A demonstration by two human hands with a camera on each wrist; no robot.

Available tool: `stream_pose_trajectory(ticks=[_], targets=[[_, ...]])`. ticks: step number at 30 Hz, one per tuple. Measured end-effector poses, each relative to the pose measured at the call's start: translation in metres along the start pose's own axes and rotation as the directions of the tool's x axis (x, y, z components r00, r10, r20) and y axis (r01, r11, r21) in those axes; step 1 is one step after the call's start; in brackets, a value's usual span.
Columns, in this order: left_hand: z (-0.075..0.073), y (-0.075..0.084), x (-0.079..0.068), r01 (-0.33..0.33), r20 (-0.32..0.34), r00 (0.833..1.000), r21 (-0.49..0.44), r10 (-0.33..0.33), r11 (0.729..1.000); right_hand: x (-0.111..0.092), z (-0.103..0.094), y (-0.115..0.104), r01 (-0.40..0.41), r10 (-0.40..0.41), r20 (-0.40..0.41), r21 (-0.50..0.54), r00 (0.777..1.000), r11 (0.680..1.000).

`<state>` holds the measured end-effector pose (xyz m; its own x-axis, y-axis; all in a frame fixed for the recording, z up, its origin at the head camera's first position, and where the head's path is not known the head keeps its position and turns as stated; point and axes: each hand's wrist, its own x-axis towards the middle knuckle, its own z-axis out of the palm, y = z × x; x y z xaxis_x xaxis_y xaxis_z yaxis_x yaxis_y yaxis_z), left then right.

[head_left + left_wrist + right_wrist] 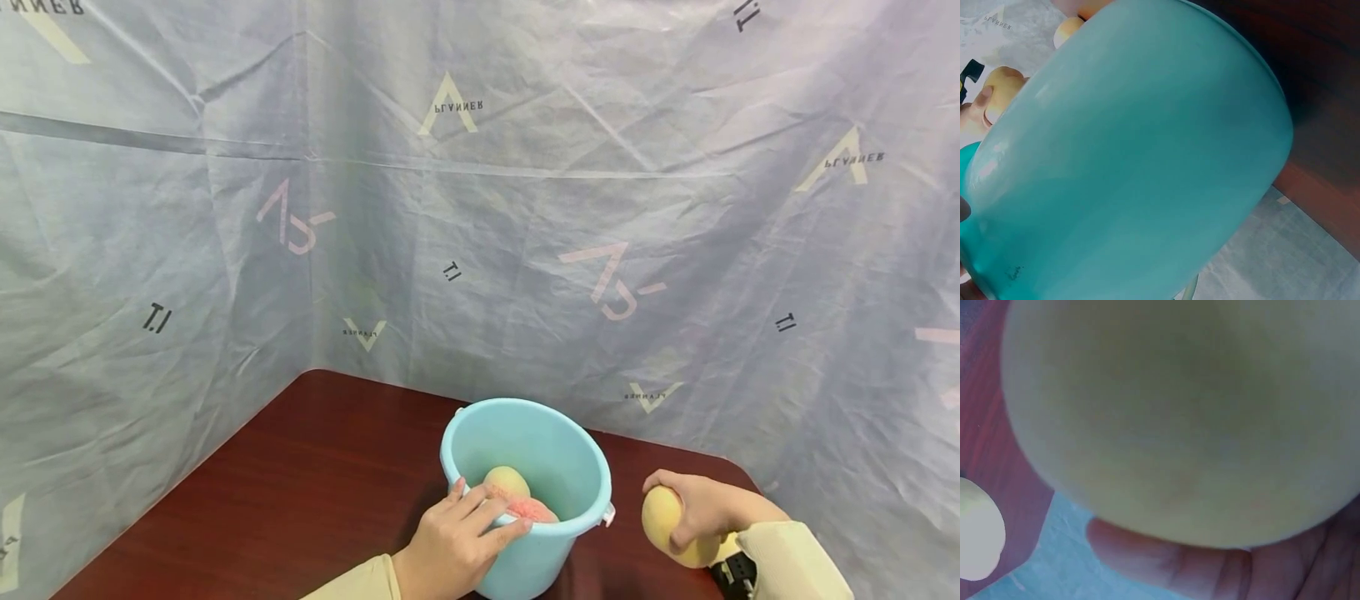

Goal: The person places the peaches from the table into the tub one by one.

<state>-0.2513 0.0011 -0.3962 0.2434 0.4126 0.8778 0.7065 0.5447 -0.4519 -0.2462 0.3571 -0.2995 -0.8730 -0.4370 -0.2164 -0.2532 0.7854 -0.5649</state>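
A light-blue bucket [551, 442] stands on the table in the head view. My left hand [453, 537] grips its near rim, with fingers over the edge. Inside the bucket lie a pale yellow round fruit [506, 482] and a pink fuzzy piece [534, 509]. To the right of the bucket, my right hand [708, 504] holds another pale yellow, rounded fruit [662, 518]. That held fruit [1179, 425] fills much of the right wrist view, with a finger [1147, 556] under it. The outer wall of the bucket [1135, 150] covers most of the left wrist view.
Another pale yellow piece [727, 547] shows beside the right wrist, partly hidden by the sleeve. A pale yellow piece [979, 531] is also at the left of the right wrist view. The dark red table [322, 475] is bordered by a grey printed curtain [487, 217].
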Motion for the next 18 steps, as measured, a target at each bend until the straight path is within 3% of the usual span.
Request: stream_pose_trajectory(ticks=[6, 18], targets=[[0.000, 0.002, -0.003, 0.026, 0.033, 0.999, -0.010, -0.026, 1.000, -0.003, -0.009, -0.007, 0.053, -0.056, -0.034, -0.091, 0.998, 0.994], [0.000, 0.005, -0.001, 0.025, 0.031, 0.999, -0.005, -0.025, 1.000, -0.007, -0.017, -0.034, -0.091, 0.084, -0.071, -0.095, 0.994, 0.991]])
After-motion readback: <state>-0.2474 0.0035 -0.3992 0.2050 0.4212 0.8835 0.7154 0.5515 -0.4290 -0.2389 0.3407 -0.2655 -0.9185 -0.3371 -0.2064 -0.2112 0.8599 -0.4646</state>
